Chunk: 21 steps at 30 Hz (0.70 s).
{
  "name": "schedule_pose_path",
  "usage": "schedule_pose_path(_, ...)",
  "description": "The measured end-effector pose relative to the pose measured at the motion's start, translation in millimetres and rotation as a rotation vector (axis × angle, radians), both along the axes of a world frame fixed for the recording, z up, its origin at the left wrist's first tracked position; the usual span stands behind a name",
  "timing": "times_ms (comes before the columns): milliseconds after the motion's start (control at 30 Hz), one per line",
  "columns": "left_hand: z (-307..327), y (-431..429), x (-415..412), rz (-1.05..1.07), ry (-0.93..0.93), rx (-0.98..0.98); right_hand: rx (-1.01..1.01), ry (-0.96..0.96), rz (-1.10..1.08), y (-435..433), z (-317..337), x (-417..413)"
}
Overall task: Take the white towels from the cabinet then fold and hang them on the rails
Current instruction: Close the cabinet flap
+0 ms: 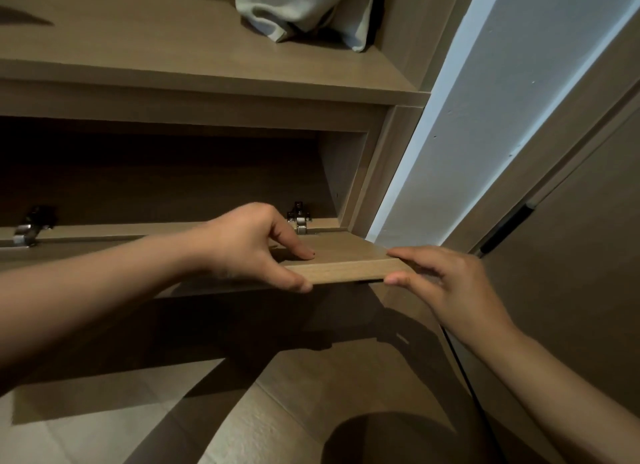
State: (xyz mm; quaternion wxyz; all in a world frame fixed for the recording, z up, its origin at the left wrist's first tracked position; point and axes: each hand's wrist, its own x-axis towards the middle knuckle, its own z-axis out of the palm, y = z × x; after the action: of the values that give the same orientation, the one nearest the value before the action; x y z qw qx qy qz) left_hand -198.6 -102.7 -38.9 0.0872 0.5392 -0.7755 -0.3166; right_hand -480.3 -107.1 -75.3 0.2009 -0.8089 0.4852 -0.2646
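A wooden drop-down cabinet door lies folded out flat, hinged at its lower edge. My left hand grips its front edge, fingers on top and thumb underneath. My right hand pinches the door's right corner the same way. The compartment behind the door is dark, and I make out no towels inside it. A pale bundle of white cloth sits on the open shelf above, at the top of the view.
Two metal hinges join the door to the cabinet. A white wall strip and a brown door panel stand to the right. Tiled floor lies below.
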Motion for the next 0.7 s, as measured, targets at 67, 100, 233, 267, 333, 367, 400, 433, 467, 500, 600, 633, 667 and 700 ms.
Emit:
schedule_pose_path(67, 11.6, -4.4, 2.2, 0.026, 0.014, -0.012, -0.060, -0.038, -0.014, -6.9, 7.3, 5.1)
schedule_pose_path(100, 16.8, -6.0, 2.6, 0.037, 0.026, -0.019, -0.078, -0.056, -0.025, -10.2, 10.0, 7.8)
schedule_pose_path(233, 31.8, -10.5, 1.4, 0.028, -0.033, -0.128, -0.125, -0.082, -0.074, -24.4, 18.0, 17.2)
schedule_pose_path(267, 36.0, -11.2, 1.4, 0.014, -0.083, -0.182, -0.139, -0.095, -0.085, -28.9, 20.8, 19.3)
schedule_pose_path(333, 42.9, -12.9, 3.2, -0.011, -0.189, -0.332, -0.179, -0.118, -0.106, -38.7, 27.4, 24.4)
schedule_pose_path(367, 44.9, -14.3, 5.9, -0.013, -0.239, -0.423, -0.203, -0.120, -0.117, -43.5, 30.7, 27.7)
schedule_pose_path(400, 47.0, -16.5, 9.1, -0.002, -0.285, -0.515, -0.227, -0.114, -0.130, -48.8, 33.4, 31.0)
schedule_pose_path(433, 49.1, -19.8, 13.1, 0.025, -0.325, -0.594, -0.246, -0.106, -0.146, -53.4, 36.3, 34.0)
schedule_pose_path(467, 51.6, -24.2, 16.3, 0.061, -0.356, -0.645, -0.256, -0.102, -0.165, -58.0, 39.1, 36.6)
schedule_pose_path(500, 55.1, -28.8, 19.2, 0.102, -0.391, -0.663, -0.262, -0.094, -0.184, -62.8, 42.0, 38.3)
schedule_pose_path(600, 61.5, -41.4, 23.5, 0.235, -0.498, -0.591, -0.283, -0.017, -0.206, -75.0, 51.9, 42.1)
schedule_pose_path(633, 60.6, -44.4, 23.8, 0.264, -0.515, -0.563, -0.298, 0.017, -0.203, -78.3, 54.6, 44.0)
schedule_pose_path(667, 58.1, -46.7, 23.4, 0.281, -0.519, -0.554, -0.321, 0.042, -0.196, -82.0, 56.5, 45.7)
schedule_pose_path(700, 55.2, -48.3, 23.0, 0.291, -0.510, -0.565, -0.345, 0.056, -0.180, -85.6, 58.2, 47.6)
